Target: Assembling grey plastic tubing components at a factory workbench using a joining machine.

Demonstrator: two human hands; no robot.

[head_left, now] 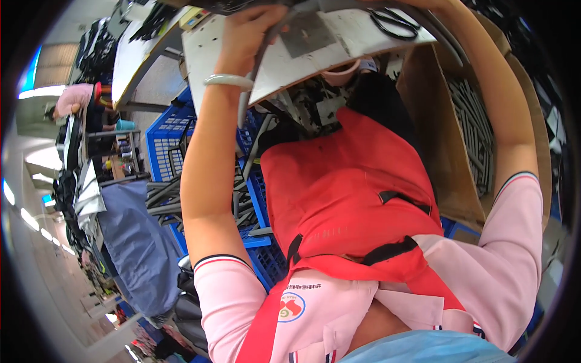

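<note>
In the head view, the left hand has fingers curled around one grey strip, above one white table. The right hand is cut by the upper edge; its fingers I cannot tell. One cardboard box holds many grey tubes.

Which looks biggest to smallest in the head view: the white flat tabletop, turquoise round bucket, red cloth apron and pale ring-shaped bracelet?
1. Red cloth apron
2. White flat tabletop, partly cut off
3. Pale ring-shaped bracelet
4. Turquoise round bucket; it's farther away, so its real size is unsure
</note>
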